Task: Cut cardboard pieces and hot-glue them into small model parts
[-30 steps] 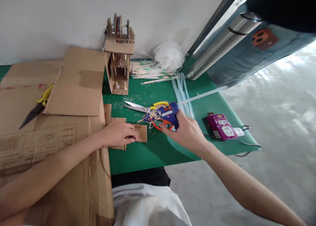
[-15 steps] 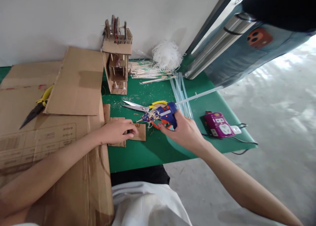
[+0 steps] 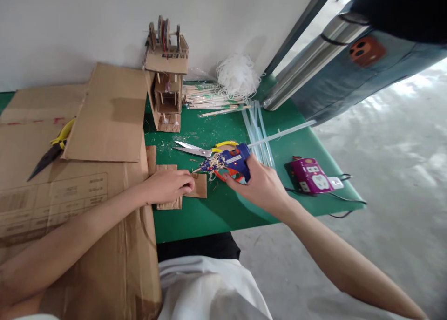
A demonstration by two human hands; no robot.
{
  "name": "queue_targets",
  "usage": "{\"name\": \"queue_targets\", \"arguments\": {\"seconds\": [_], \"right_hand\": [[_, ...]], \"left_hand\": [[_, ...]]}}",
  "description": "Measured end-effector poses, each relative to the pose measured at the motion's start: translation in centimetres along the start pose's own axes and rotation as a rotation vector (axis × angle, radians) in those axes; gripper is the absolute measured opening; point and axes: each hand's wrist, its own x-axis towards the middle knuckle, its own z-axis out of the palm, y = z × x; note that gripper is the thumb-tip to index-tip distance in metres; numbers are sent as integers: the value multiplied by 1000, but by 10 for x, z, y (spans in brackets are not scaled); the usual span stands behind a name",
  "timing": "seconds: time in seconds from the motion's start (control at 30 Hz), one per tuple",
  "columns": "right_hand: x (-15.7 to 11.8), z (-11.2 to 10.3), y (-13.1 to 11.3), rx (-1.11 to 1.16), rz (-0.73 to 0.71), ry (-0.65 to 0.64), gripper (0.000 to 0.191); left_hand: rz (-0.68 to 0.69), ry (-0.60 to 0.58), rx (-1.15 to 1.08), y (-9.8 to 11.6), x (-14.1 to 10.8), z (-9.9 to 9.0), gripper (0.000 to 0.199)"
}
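My right hand is wrapped round the grip of a blue glue gun, its front crusted with shavings and its nozzle pointing left. A long clear glue stick sticks out of its back. My left hand lies with curled fingers over small cardboard pieces; whatever its fingertips pinch is hidden. One piece shows just right of those fingers, under the nozzle, and a corrugated piece lies below the hand. Behind the gun are open scissors with yellow handles.
Cardboard sheets with black-and-yellow pliers cover the left. At the back stand a cardboard structure, sticks and white string. Glue sticks and a purple power socket are right. A person's denim-clad leg is beyond.
The fingers of my left hand have curled in more, and the corrugated piece under them has shifted slightly right. My right hand still holds the glue gun in nearly the same place.
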Motion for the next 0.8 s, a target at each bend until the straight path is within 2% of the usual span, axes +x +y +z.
{"name": "queue_targets", "arguments": {"seconds": [0.2,0.43,0.57,0.63,0.8], "right_hand": [[-1,-2,2,0,6,-2,42],[-2,-1,3,-31,-19,-9,40],[-2,1,3,-100,-37,-50,39],[-1,4,3,-146,-65,-57,38],[4,13,1,-261,-121,-39,31]], "left_hand": [[-11,-19,-84,-8,-3,-12,25],[45,52,-42,-7,-3,-6,16],[25,115,-62,-8,-8,-19,15],[-32,146,-33,-11,-13,-29,15],[-113,57,-77,-22,-17,-38,20]]}}
